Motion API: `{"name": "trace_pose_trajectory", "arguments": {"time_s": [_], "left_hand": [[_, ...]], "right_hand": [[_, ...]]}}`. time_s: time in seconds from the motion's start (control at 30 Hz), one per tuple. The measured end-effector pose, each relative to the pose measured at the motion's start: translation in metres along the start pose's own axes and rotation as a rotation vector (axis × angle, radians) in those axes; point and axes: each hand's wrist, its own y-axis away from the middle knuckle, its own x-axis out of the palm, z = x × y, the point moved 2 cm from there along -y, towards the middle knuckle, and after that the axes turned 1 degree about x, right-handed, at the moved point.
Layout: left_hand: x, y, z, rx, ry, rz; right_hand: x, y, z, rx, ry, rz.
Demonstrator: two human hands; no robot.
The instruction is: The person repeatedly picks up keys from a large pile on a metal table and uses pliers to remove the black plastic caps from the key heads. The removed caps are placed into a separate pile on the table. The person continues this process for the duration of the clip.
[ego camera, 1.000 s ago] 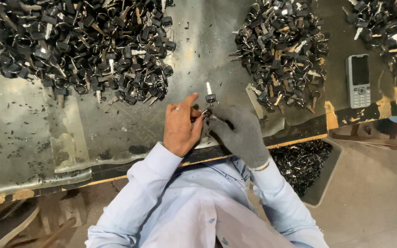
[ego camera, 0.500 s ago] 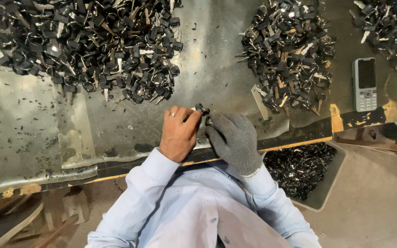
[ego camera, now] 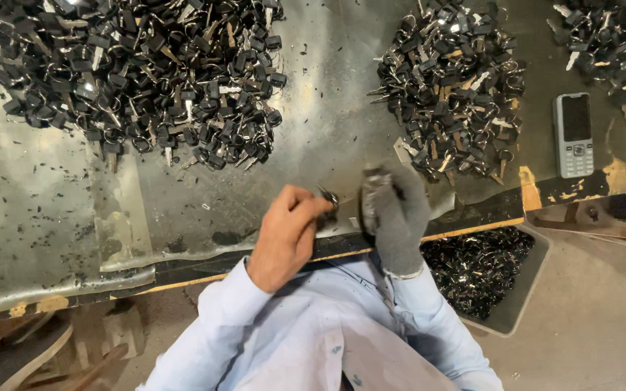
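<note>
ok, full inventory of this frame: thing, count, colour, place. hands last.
key piles: three, black heads with silver blades; big one upper left, one upper centre-right, one cut off top right
phone: one, grey, right of the centre pile
metal sheet: one, grey, scuffed, covers the bench
bin: one, grey, below bench edge at right, holds dark small parts
left hand: bare, pinching a small key
right hand: grey glove, blurred; contents unclear

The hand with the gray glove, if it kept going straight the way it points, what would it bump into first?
Probably the middle pile of black keys. The right hand points up the metal tabletop toward it, though depth is unclear.
</note>
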Motion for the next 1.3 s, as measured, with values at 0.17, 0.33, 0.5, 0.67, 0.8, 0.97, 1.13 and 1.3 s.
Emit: {"name": "trace_pose_trajectory", "arguments": {"time_s": [0.17, 0.33, 0.5, 0.67, 0.8, 0.97, 1.13, 1.3], "left_hand": [[0.004, -0.004, -0.027, 0.048, 0.055, 0.053], [-0.001, -0.013, -0.024, -0.138, 0.192, 0.052], [-0.017, -0.012, -0.029, 0.222, 0.072, 0.276], [-0.023, -0.013, -0.031, 0.478, 0.007, 0.311], [-0.015, -0.014, -0.030, 0.640, -0.021, 0.178], [0.008, -0.036, 0.007, 0.283, -0.295, -0.011], [0.021, -0.027, 0.043, -0.004, -0.299, -0.081], [0.026, -0.006, 0.052, -0.031, -0.167, -0.150]], "right_hand": [[0.000, -0.016, 0.000, 0.926, -0.278, -0.476], [0.004, 0.025, 0.005, 0.072, 0.232, 0.287], [-0.008, 0.029, -0.019, 0.342, -0.108, 0.360], [-0.019, 0.011, -0.003, 0.550, -0.269, 0.573], [-0.026, 0.000, 0.017, 0.578, -0.379, 0.609], [-0.025, -0.012, 0.022, 0.156, 0.434, 0.020], [-0.001, 0.016, 0.027, -0.525, 0.834, 0.194], [0.009, 0.019, 0.022, -0.516, 0.791, 0.250]]}}
